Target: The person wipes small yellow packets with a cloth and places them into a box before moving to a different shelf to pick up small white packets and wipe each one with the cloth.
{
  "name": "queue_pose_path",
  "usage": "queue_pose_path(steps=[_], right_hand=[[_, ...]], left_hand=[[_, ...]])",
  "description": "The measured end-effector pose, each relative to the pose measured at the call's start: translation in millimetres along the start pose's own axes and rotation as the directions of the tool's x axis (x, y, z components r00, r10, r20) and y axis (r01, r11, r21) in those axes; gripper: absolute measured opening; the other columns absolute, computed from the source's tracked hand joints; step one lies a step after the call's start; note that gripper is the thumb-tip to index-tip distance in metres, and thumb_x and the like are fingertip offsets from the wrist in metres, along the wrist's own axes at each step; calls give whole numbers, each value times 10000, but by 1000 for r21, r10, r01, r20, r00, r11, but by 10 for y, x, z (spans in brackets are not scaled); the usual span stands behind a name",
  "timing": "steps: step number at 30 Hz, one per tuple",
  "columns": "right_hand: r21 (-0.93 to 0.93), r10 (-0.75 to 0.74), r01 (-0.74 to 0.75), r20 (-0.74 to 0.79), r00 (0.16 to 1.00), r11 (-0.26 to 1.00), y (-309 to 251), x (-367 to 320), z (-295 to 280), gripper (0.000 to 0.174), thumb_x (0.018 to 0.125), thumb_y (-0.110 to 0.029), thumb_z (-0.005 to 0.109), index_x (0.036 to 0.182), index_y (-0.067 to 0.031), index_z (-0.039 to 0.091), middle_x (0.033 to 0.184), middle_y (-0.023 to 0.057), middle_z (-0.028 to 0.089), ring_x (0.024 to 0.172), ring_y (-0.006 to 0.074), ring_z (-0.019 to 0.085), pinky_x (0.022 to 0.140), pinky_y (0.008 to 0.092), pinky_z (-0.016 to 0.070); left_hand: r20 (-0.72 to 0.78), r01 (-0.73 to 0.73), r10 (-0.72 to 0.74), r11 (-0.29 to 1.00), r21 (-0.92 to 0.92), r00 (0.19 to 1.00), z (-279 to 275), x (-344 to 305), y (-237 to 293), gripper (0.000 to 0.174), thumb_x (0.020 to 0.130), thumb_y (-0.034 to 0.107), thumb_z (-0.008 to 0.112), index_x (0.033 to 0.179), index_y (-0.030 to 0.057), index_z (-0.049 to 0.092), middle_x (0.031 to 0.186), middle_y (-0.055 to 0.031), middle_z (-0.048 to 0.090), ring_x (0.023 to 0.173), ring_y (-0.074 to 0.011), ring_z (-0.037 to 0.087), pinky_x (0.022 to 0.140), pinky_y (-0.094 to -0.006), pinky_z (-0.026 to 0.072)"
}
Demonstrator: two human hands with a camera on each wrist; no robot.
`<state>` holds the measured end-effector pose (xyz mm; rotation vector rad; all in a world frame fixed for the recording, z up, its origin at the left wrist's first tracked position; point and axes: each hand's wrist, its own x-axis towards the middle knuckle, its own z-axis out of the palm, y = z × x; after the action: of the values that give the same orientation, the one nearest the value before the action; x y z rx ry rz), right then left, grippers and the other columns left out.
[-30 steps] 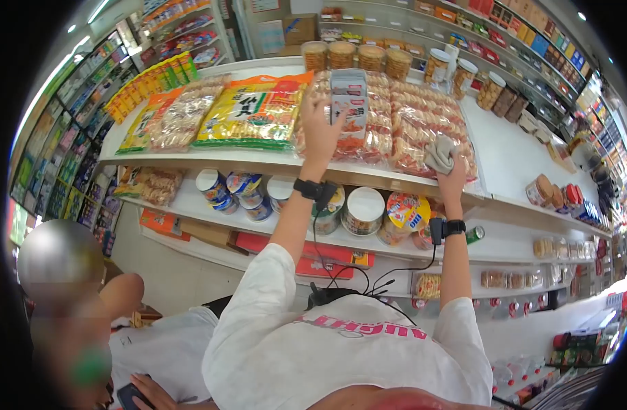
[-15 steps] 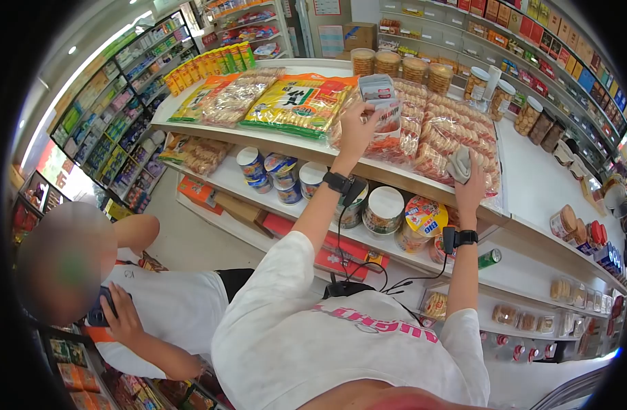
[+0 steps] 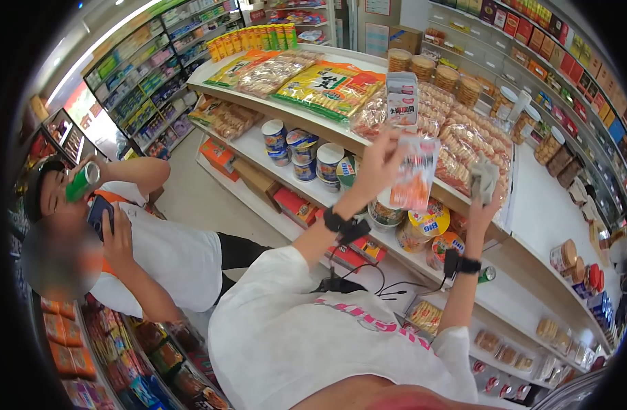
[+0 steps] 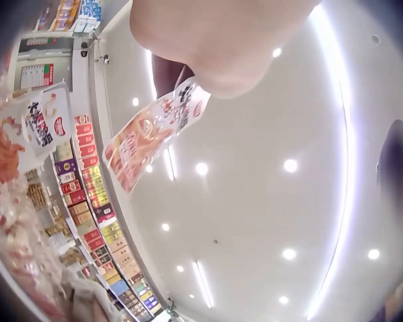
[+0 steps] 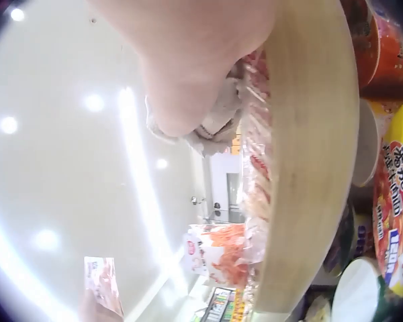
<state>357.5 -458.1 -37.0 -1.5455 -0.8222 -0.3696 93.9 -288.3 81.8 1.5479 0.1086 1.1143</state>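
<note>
My left hand [image 3: 380, 165] pinches a snack packet [image 3: 415, 179] by its upper edge, in front of the shelf edge. The packet has a white printed top and orange-red contents; in the left wrist view the same packet [image 4: 151, 137] hangs tilted from the fingers. Similar packets [image 3: 402, 96] stand in a row on the bagged crackers behind it. My right hand [image 3: 482, 215] grips a crumpled grey cloth [image 3: 486, 179] at the right end of the cracker bags [image 3: 457, 147]. In the right wrist view the cloth [image 5: 221, 117] bunches under the fingers, close to the bags.
Yellow cracker bags [image 3: 334, 87] lie to the left on the top shelf, with lidded jars [image 3: 423, 67] along its back. Cup noodles [image 3: 423, 225] stand on the shelf below. Cables [image 3: 378, 280] hang at my waist. A person with a phone [image 3: 101, 217] stands at the left.
My left hand has drawn one packet off the row, toward me and down. The cloth in my right hand now stands more upright. The head view has turned left.
</note>
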Motion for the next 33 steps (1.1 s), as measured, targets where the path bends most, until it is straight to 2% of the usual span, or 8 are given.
queue_pose_path(steps=[4,9,13,16,25,28,32,33], right_hand=[[346,156,-310,408,900,885,-1202,-509,20,612,949,-134,681,1472,63,434,1415,156,541,1310,220,488,1098,364,400],[455,256,-513,513,819,728,-1522,-1073,50,628,1036,-200,583,1562,4,307,1434,114,506,1295,186,494,1089,332,405],[676,266,-675,620,738,297,-1311,-1152,-195,532,1022,-183,635,1482,-6,438,1320,79,586,1170,132,559,991,292,461],[437,360,-612,531,767,659,-1688,-1015,-175,416,1004,-180,671,1366,-6,559,1170,33,659,1017,89,601,874,262,495],[309,260,-428,460,849,849,-1789,-1350,-19,311,981,-150,696,1235,8,608,1068,48,694,934,89,614,823,270,503],[206,255,-367,424,869,907,-1717,-1239,-67,322,984,-107,663,1277,4,593,1099,81,701,960,131,632,858,294,500],[-21,95,-93,337,937,995,-1778,-1019,-83,411,932,28,596,1342,8,576,1172,186,708,1048,260,695,903,337,507],[-6,142,-155,440,887,988,-1758,-1024,-52,555,894,85,543,1444,18,500,1376,248,602,1272,349,600,1037,387,454]], left_hand=[[52,38,-49,981,190,997,294,-532,-53,130,1016,84,621,1068,-18,560,888,-63,725,788,-60,631,656,-247,502],[-120,-54,100,939,338,988,502,-911,-132,107,998,67,648,1001,0,564,819,-42,687,715,-42,595,609,-231,466],[-133,18,31,937,349,991,428,-1010,-72,132,976,64,685,1010,3,574,810,-24,618,665,-37,534,578,-210,420],[-34,-107,130,915,388,991,559,-981,134,124,977,55,681,1009,4,574,902,-35,599,719,-42,548,614,-214,432],[-217,121,-149,983,-135,965,504,-688,32,110,937,44,699,999,10,615,851,-23,594,725,-86,549,669,-231,449],[-179,88,-69,991,98,981,470,-691,-148,227,912,52,725,1100,15,602,915,-30,610,833,-105,581,734,-263,474],[42,-59,52,983,175,998,448,-722,-99,761,864,50,777,1499,29,359,1360,-121,506,1241,-210,533,1012,-334,463],[170,91,-75,992,-88,982,488,-785,-86,898,946,123,706,1613,25,113,1542,-160,379,1403,-240,410,1157,-365,337]])
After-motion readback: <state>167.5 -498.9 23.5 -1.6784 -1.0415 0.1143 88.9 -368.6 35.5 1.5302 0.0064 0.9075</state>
